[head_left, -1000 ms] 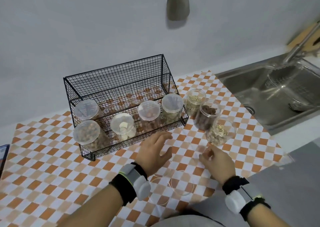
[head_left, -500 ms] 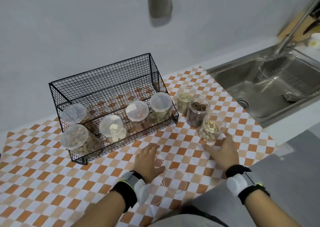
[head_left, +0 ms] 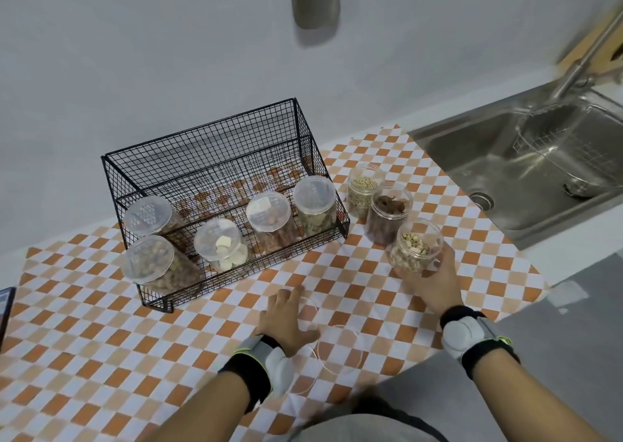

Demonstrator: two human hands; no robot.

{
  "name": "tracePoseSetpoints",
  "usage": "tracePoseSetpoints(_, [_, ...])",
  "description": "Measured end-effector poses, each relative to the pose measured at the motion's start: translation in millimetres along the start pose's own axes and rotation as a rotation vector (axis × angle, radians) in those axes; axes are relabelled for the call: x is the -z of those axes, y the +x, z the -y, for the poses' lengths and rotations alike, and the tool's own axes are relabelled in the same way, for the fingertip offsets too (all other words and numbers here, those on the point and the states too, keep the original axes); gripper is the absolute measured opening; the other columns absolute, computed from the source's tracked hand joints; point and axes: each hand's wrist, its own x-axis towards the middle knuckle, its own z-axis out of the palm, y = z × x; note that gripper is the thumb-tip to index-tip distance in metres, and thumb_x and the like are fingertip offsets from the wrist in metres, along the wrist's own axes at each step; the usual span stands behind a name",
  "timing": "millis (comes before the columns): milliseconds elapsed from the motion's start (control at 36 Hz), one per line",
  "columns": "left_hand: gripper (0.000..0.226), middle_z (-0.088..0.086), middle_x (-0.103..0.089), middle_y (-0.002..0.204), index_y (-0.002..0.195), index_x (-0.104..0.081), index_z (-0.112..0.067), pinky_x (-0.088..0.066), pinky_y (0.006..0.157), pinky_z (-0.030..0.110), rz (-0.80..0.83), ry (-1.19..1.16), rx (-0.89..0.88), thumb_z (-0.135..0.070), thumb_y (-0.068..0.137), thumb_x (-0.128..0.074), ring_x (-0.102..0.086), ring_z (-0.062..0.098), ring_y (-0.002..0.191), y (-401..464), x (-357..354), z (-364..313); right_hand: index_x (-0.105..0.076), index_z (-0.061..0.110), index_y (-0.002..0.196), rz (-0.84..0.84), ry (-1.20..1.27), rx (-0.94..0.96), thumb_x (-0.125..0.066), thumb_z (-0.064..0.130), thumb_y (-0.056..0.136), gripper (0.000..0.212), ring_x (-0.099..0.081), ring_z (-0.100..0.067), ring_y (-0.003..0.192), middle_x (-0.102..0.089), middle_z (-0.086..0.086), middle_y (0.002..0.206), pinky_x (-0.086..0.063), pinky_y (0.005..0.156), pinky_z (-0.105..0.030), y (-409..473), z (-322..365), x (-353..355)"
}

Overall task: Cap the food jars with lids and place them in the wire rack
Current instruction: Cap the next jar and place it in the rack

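Right hand on an uncapped jar, left hand on a loose lid.

The right hand (head_left: 429, 278) curls its fingers round the nearest open jar (head_left: 416, 247) of pale nuts, which stands upright on the checkered surface (head_left: 101, 340) right of the wire rack (head_left: 215, 172). Just behind it stand two more uncapped jars, one with dark brown pieces (head_left: 389, 214) and one with small greenish seeds (head_left: 363, 188). The left hand (head_left: 286, 317) lies with fingers spread and flat on a clear lid (head_left: 308, 306); another clear lid (head_left: 338, 349) lies just to its right. Five capped jars lean in the rack, four along the front row, including one at its right end (head_left: 315, 205), and one behind at the left (head_left: 150, 217). A steel sink (head_left: 526, 161) sits far right.
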Motion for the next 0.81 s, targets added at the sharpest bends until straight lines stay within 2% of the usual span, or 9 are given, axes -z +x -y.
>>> tracePoseSetpoints(139, [0.097,0.001,-0.037,0.147,0.155,-0.02,-0.028,-0.043,0.105,0.044,-0.038,0.042,0.012,-0.062,0.079,-0.069,-0.038,0.027,0.134,-3,-1,-5,-0.033,0.019,0.152,-0.01,0.049,-0.009,-0.09,0.019,0.077,0.094,-0.053,-0.015,0.116,-0.051,0.006,0.132,-0.045,0.089,-0.026,7,1,-1])
tracePoseSetpoints(222, [0.095,0.002,-0.039,0.145,0.154,-0.022,-0.027,-0.043,0.105,0.041,-0.05,0.032,0.009,-0.061,0.08,-0.069,-0.04,0.026,0.132,-4,0,-6,-0.033,0.026,0.151,0.002,0.04,-0.026,-0.093,0.026,0.072,0.099,-0.059,-0.019,0.121,-0.055,0.006,0.136,-0.051,0.099,-0.037,11,-2,-2])
tracePoseSetpoints(306, [0.095,0.002,-0.039,0.146,0.155,-0.022,-0.026,-0.042,0.106,0.04,-0.066,-0.007,0.014,-0.062,0.08,-0.069,-0.04,0.026,0.132,-5,0,-5,-0.033,0.033,0.149,0.013,0.04,-0.024,-0.095,0.038,0.066,0.105,-0.059,-0.023,0.125,-0.053,0.01,0.136,-0.051,0.105,-0.048,12,0,-1])
tracePoseSetpoints(417, [0.093,0.001,-0.04,0.143,0.154,-0.025,-0.032,-0.043,0.106,0.041,-0.13,-0.12,0.003,-0.062,0.078,-0.07,-0.041,0.025,0.129,-6,4,-5,-0.037,0.037,0.142,-0.005,0.047,-0.004,-0.091,0.062,0.048,0.111,-0.059,-0.021,0.122,-0.055,0.012,0.131,-0.052,0.104,-0.048,11,1,0])
tracePoseSetpoints(472, [0.089,-0.001,-0.04,0.139,0.152,-0.028,-0.033,-0.043,0.105,0.039,-0.169,-0.183,-0.008,-0.06,0.078,-0.07,-0.04,0.023,0.128,-7,8,-7,-0.039,0.034,0.14,-0.027,0.033,0.019,-0.094,0.054,0.056,0.103,-0.059,-0.021,0.119,-0.057,0.013,0.126,-0.053,0.101,-0.045,6,4,-1])
tracePoseSetpoints(556, [0.085,0.0,-0.038,0.134,0.149,-0.033,-0.032,-0.043,0.104,0.04,-0.154,-0.289,-0.011,-0.058,0.078,-0.071,-0.038,0.023,0.128,-9,17,-12,-0.042,0.026,0.14,-0.065,0.03,0.038,-0.095,0.027,0.069,0.089,-0.058,-0.019,0.115,-0.057,0.018,0.117,-0.051,0.09,-0.032,0,3,-4])
tracePoseSetpoints(695, [0.068,-0.004,-0.036,0.124,0.134,-0.044,-0.04,-0.051,0.097,0.042,-0.102,-0.503,-0.025,-0.057,0.076,-0.074,-0.046,0.022,0.117,-16,39,-23,-0.041,0.037,0.131,-0.071,-0.016,0.078,-0.094,0.03,0.07,0.082,-0.055,-0.014,0.112,-0.052,0.029,0.116,-0.049,0.089,-0.029,-15,2,-4])
tracePoseSetpoints(806, [0.058,-0.003,-0.047,0.113,0.113,-0.047,-0.033,-0.055,0.089,0.044,-0.11,-0.711,-0.028,-0.049,0.07,-0.082,-0.056,0.02,0.1,-24,59,-34,-0.044,0.025,0.138,-0.045,-0.035,0.112,-0.094,0.025,0.07,0.084,-0.056,-0.007,0.107,-0.054,0.016,0.121,-0.048,0.088,-0.023,-25,6,-5])
